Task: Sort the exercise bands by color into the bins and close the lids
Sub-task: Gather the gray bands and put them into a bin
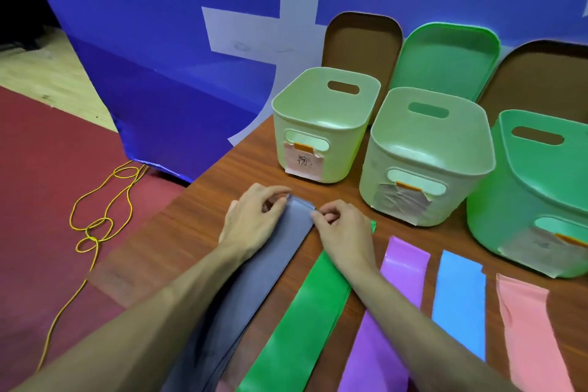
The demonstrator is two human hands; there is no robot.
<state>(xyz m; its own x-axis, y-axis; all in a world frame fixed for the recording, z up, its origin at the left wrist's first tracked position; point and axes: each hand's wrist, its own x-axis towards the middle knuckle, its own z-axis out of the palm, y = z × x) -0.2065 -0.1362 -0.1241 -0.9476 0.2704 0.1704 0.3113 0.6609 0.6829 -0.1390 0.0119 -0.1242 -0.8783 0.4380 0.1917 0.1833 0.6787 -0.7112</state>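
- My left grip (pixel 254 213) pinches the left corner of the grey band's (pixel 273 267) far end and my right grip (pixel 342 229) pinches the right corner. The rest of the band trails back toward me on the surface (pixel 197 216), beside my left forearm.
- I judge this to be the pick-up of the first band. Beyond my grips, the left bin (pixel 334 165) and middle bin (pixel 375 175) show nothing inside, and the lids (pixel 445 57) lean behind them.
- Right of my right grip lie the green band (pixel 305 312), purple band (pixel 401 267), blue band (pixel 458 296) and pink band (pixel 528 328), flat and side by side.
- Next, I think: lift this end, gather the limp length, and carry it ahead and right to the middle bin. Its crumpled label looks greyish, but I cannot read it.
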